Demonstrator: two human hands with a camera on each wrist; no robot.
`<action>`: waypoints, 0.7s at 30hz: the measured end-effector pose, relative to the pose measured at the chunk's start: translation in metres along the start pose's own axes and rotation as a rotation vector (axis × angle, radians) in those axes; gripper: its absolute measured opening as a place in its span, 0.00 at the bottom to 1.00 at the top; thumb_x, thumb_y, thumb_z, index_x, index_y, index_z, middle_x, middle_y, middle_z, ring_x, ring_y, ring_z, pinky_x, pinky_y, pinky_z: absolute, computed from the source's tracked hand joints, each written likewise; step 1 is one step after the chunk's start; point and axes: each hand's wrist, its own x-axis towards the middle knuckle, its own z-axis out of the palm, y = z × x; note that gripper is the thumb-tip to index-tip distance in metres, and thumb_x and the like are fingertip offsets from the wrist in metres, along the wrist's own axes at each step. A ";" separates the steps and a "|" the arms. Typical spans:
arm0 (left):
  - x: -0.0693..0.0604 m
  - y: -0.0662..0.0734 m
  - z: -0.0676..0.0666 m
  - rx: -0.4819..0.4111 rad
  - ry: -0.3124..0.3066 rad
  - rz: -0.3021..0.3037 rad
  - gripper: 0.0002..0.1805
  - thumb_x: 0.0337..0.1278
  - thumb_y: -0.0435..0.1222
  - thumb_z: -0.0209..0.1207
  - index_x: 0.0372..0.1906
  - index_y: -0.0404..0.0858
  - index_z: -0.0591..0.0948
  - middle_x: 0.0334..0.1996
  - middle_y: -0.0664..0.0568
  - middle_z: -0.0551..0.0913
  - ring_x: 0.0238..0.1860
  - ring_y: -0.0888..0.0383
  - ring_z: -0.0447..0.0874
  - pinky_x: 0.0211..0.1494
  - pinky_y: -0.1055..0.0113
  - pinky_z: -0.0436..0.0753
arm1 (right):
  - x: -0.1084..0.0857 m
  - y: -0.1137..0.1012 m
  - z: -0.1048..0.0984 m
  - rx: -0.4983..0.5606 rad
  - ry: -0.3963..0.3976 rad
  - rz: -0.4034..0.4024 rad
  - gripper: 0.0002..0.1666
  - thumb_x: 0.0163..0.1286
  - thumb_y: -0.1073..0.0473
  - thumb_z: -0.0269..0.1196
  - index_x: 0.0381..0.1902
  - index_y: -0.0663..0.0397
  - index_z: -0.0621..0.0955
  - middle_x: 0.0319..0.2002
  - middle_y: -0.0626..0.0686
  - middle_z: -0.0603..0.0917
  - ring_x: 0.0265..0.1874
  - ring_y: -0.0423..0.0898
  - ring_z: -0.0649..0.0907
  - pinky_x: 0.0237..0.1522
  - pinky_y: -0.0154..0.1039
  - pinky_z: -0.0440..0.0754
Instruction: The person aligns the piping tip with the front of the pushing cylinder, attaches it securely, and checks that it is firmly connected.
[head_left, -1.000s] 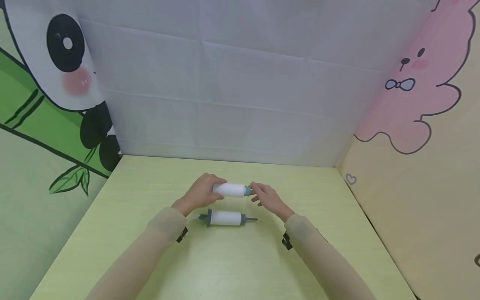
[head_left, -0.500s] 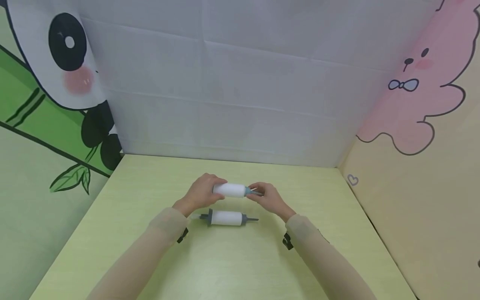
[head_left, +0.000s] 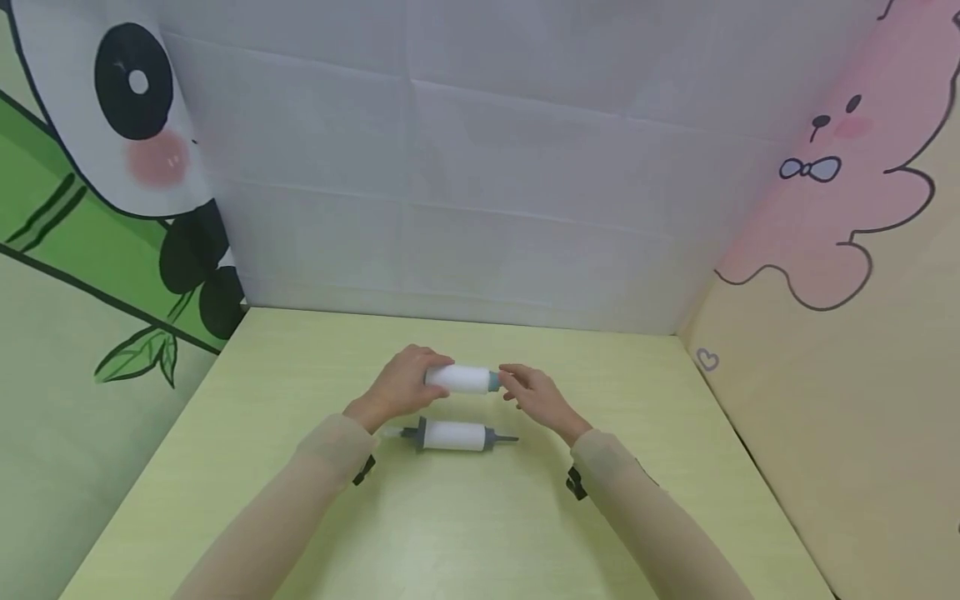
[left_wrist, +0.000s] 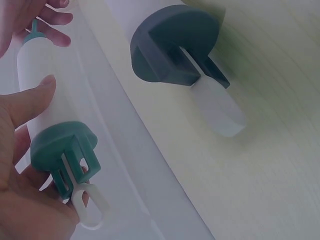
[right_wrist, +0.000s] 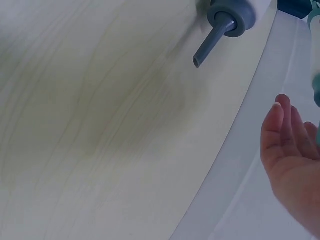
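A white balloon pump (head_left: 463, 379) with teal end caps is held level above the table by my left hand (head_left: 405, 381). In the left wrist view its thumb lies along the barrel, near the teal rear cap (left_wrist: 65, 145) with a white loop handle (left_wrist: 92, 207). My right hand (head_left: 542, 398) is at the nozzle end, fingers loosely extended beside the teal nozzle (left_wrist: 35, 27); whether they touch it is unclear. A second pump (head_left: 453, 436), white with dark grey caps, lies on the table below, its grey nozzle (right_wrist: 215, 42) pointing right.
The pale yellow table (head_left: 480, 533) extends around both pumps. White sheeting (head_left: 480, 183) hangs behind it. Painted walls with cartoon figures, including a pink bear (head_left: 825, 200), stand at both sides.
The right hand's fingers closed around the teal nozzle end half a second ago and have now loosened and straightened again. The left hand and both pumps stay put.
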 end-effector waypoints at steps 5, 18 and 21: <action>0.000 -0.001 -0.001 -0.023 0.002 -0.012 0.23 0.45 0.39 0.72 0.50 0.41 0.83 0.42 0.50 0.82 0.43 0.50 0.74 0.45 0.53 0.74 | 0.001 -0.001 -0.002 0.074 -0.017 -0.112 0.34 0.58 0.66 0.70 0.62 0.63 0.70 0.55 0.65 0.76 0.46 0.63 0.81 0.43 0.44 0.81; -0.002 0.000 -0.002 -0.033 -0.001 -0.021 0.22 0.44 0.39 0.72 0.49 0.42 0.84 0.43 0.50 0.82 0.44 0.50 0.74 0.47 0.53 0.74 | 0.002 -0.006 0.003 -0.029 -0.032 -0.088 0.17 0.70 0.54 0.60 0.48 0.61 0.82 0.39 0.51 0.85 0.39 0.50 0.83 0.37 0.39 0.80; -0.003 0.002 -0.003 -0.024 -0.005 -0.009 0.22 0.44 0.39 0.72 0.49 0.42 0.84 0.43 0.50 0.82 0.44 0.50 0.74 0.47 0.52 0.74 | 0.002 -0.006 0.003 -0.061 -0.071 -0.027 0.25 0.74 0.46 0.52 0.45 0.63 0.83 0.33 0.50 0.85 0.35 0.52 0.82 0.32 0.41 0.77</action>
